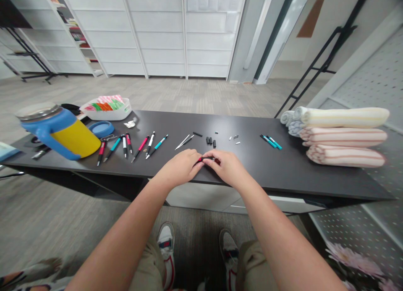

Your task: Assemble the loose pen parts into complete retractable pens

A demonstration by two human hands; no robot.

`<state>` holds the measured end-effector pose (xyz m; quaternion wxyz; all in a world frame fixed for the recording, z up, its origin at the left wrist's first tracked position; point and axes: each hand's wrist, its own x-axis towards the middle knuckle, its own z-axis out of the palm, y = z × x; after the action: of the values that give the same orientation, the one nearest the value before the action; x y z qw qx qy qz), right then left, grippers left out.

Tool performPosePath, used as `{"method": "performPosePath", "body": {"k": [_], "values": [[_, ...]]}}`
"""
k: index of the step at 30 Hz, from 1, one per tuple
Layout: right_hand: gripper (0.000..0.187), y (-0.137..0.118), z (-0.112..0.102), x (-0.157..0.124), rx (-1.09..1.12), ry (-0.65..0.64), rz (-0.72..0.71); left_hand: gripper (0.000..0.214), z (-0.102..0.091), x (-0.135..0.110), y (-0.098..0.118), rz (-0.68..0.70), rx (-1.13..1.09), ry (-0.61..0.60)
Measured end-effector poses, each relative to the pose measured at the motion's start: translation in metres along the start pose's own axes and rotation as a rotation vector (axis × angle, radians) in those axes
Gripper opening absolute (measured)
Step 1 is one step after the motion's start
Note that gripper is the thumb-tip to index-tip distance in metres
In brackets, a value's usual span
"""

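My left hand and my right hand meet at the near edge of the dark table, fingers pinched together on a red and black pen held between them. Just beyond lie thin pen refills, small black pen parts and tiny silver pieces. A row of several red, teal and white pens lies to the left. Two teal pens lie to the right.
A yellow jug with a blue handle lies at the table's left end, by a blue lid and a white tray of coloured items. Rolled and folded striped towels are stacked at the right. White cabinets line the far wall.
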<state>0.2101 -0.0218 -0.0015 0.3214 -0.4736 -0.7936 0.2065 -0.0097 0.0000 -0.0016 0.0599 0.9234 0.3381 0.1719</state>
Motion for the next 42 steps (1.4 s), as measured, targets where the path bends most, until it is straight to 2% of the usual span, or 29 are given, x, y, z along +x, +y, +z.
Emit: {"method": "performPosePath", "body": {"k": [6,10,15,19,21,24,26,29,32,36,39,40,42], "values": [[0.023,-0.0014,-0.0017,0.0000,-0.009,-0.041,0.031,0.034,0.0026,0.0018,-0.0024,-0.005,0.024,-0.008],[0.033,0.0015,-0.0015,-0.0020,0.030,0.001,0.105,0.032,0.0036,0.0025,-0.0072,-0.025,-0.001,0.029],[0.017,0.0016,-0.0031,-0.0022,0.003,0.023,0.079,0.032,-0.0018,0.0019,-0.0031,-0.021,-0.020,0.012],[0.029,-0.0017,-0.0043,-0.0013,-0.051,0.002,0.105,0.031,-0.0041,0.0011,0.0009,-0.011,-0.014,0.017],[0.024,-0.0009,-0.0040,-0.0017,-0.034,0.015,0.117,0.032,-0.0035,0.0009,0.0008,-0.016,-0.009,0.028],[0.027,0.0019,-0.0035,-0.0028,0.015,0.030,0.104,0.031,-0.0021,0.0006,-0.0004,-0.025,-0.002,0.040],[0.018,0.0027,-0.0036,-0.0033,-0.002,0.023,0.085,0.031,-0.0016,0.0005,-0.0010,-0.020,0.002,0.040],[0.026,0.0014,-0.0041,-0.0034,-0.059,0.017,0.089,0.032,-0.0016,0.0004,-0.0013,-0.010,0.005,0.036],[0.020,0.0001,-0.0049,-0.0037,-0.048,0.023,0.108,0.032,-0.0017,0.0008,-0.0011,-0.012,0.008,0.027],[0.015,-0.0004,-0.0062,-0.0038,-0.052,0.005,0.044,0.032,-0.0017,0.0014,-0.0006,-0.011,0.006,0.027],[0.031,-0.0007,-0.0059,-0.0033,-0.118,-0.005,0.050,0.032,-0.0017,0.0011,-0.0005,-0.004,0.001,0.027],[0.031,-0.0006,-0.0056,-0.0032,-0.125,-0.004,0.067,0.031,-0.0018,0.0008,-0.0006,-0.003,0.002,0.027],[0.022,0.0000,-0.0049,-0.0035,-0.098,0.012,0.099,0.030,-0.0019,0.0004,-0.0008,-0.004,0.006,0.027]]}}
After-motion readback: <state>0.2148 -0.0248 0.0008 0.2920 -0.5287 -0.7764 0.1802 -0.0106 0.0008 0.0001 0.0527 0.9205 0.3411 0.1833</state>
